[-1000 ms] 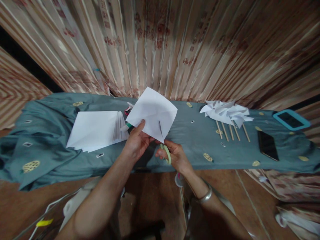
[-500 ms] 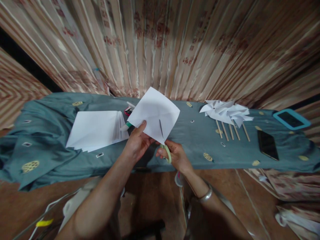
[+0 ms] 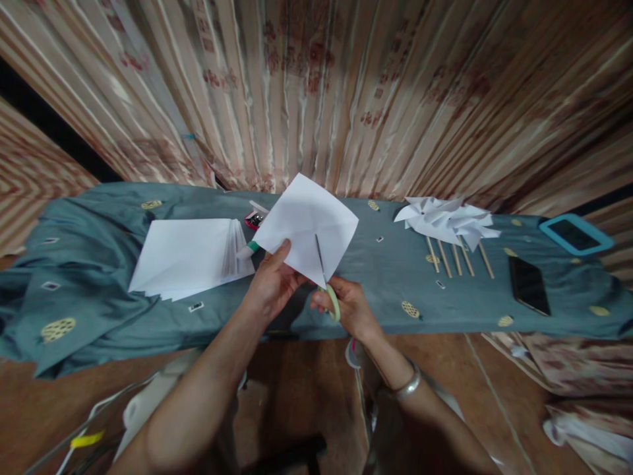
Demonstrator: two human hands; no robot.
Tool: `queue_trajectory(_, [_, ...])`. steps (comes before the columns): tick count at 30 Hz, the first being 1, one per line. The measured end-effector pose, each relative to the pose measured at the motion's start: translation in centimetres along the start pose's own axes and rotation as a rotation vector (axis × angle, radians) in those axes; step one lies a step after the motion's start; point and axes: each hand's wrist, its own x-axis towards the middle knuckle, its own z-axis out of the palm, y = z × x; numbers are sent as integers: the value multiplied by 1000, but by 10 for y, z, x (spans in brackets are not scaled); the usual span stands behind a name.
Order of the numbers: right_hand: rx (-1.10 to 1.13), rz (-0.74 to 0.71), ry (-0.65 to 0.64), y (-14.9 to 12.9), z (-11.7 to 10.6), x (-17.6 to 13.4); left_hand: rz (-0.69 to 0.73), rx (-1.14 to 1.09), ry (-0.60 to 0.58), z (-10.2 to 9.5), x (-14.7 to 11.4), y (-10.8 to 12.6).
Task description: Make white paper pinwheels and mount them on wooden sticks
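A square sheet of white paper (image 3: pixel 301 214) with faint crease lines is held up over the table, one corner toward me. My left hand (image 3: pixel 273 282) grips its lower left edge, thumb on top and fingers beneath. In my right hand (image 3: pixel 346 305) is a pair of scissors (image 3: pixel 334 307) with pale green handles, fingers closed round them. One blade shows on the paper, running from the near corner toward the middle; the other blade is hidden underneath.
On the left lies a stack of white paper (image 3: pixel 182 254), near a glue bottle (image 3: pixel 247 251) and a small red box (image 3: pixel 254 218). Paper pinwheels (image 3: pixel 445 221) on wooden sticks, a black phone (image 3: pixel 529 285) and a blue-framed tablet (image 3: pixel 576 234) lie to the right on the green cloth (image 3: pixel 390 264).
The paper and both hands have shifted very slightly to the right. The scissors stay at the same corner of the sheet, their visible blade still lying along it.
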Motion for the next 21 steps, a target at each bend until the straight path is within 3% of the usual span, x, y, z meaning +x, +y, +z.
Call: queue_trajectory(21, [-17, -7, 4, 8, -2, 2, -11, 27, 11, 3, -1, 1])
